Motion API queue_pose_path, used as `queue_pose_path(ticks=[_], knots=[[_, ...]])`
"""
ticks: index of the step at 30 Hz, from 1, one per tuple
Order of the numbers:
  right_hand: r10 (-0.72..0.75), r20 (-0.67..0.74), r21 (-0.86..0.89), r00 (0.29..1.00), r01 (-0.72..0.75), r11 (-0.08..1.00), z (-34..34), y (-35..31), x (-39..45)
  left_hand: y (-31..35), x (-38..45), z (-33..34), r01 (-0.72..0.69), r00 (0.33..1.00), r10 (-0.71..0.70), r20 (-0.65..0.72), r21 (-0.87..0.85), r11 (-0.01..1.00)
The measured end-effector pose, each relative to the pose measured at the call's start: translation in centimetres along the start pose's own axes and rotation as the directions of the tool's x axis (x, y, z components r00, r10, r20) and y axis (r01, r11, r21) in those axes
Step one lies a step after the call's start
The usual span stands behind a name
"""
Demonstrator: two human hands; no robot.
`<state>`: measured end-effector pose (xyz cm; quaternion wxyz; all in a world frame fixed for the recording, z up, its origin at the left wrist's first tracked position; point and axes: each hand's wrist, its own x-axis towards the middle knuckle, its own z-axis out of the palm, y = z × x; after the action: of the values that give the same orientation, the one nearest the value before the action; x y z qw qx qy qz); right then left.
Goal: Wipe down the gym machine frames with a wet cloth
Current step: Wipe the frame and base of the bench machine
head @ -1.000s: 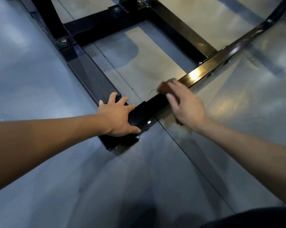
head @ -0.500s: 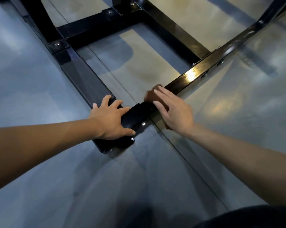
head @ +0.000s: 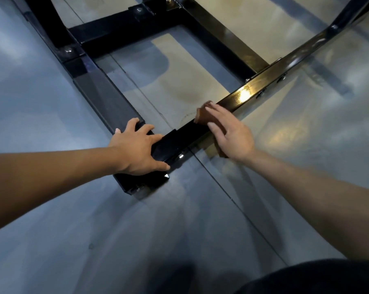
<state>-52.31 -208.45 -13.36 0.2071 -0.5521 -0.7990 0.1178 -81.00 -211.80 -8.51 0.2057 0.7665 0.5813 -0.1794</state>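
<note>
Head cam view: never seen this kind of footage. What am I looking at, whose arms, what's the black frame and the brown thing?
The camera sits on a person's head and looks forward and down, so the two bare arms reaching in from below are the wearer's own. There is no robot here.

The black metal bars are the base frame of a gym machine, bolted together and lying low on a shiny grey floor.

The left hand rests flat on the frame's near corner, fingers spread, apparently to steady the person. It holds nothing.

The right hand presses a brown cloth onto the glossy rail that runs away up and to the right. Its fingers lie fairly straight over the cloth, so it is a flat press and not a closed grip. This looks like wiping.
</note>
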Motion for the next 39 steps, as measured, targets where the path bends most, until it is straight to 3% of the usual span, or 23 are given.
queue_pose_path(ticks=[4,6,8,13,19,22,27,31,33,39], knots=[[0.319,-0.05,-0.042,0.947,-0.321,0.946,-3.7,5.5,4.5,0.1,-0.1,-0.1,0.007,1.0,-0.007,0.007,0.011,1.0],[0.408,-0.056,-0.066,0.912,-0.411,0.909,-4.5,6.6,5.6,0.1,-0.1,-0.3,0.01,1.0,-0.01,0.01,0.016,1.0],[0.395,-0.073,-0.044,0.916,-0.399,0.916,-3.7,5.1,5.1,0.1,-0.1,-0.2,0.006,1.0,-0.006,0.007,0.025,1.0],[0.142,-0.058,-0.041,0.988,-0.145,0.989,-0.7,3.0,1.6,0.0,-0.1,0.2,0.014,1.0,-0.013,-0.006,0.061,0.998],[0.423,-0.089,0.017,0.902,-0.424,0.906,-4.5,8.0,6.0,0.1,-0.1,0.1,0.013,1.0,-0.014,0.006,0.06,0.998],[0.483,-0.187,0.097,0.855,-0.473,0.876,-2.3,5.6,5.3,0.0,0.0,0.1,0.012,1.0,-0.013,0.007,0.072,0.997],[0.27,-0.2,0.057,0.942,-0.264,0.963,-0.6,4.8,2.5,0.1,-0.1,0.5,0.014,1.0,-0.012,-0.023,0.074,0.997],[0.451,-0.162,0.044,0.878,-0.45,0.892,-3.1,7.8,5.8,0.0,0.1,0.4,0.012,1.0,-0.011,-0.011,0.074,0.997],[0.445,-0.158,0.063,0.881,-0.441,0.895,-2.6,6.1,5.4,0.0,0.1,0.5,0.005,1.0,-0.003,-0.016,0.078,0.997],[0.096,0.012,0.073,0.995,-0.097,0.993,1.8,-3.1,-1.4,0.0,0.1,0.5,-0.006,1.0,0.007,-0.011,0.069,0.998]])
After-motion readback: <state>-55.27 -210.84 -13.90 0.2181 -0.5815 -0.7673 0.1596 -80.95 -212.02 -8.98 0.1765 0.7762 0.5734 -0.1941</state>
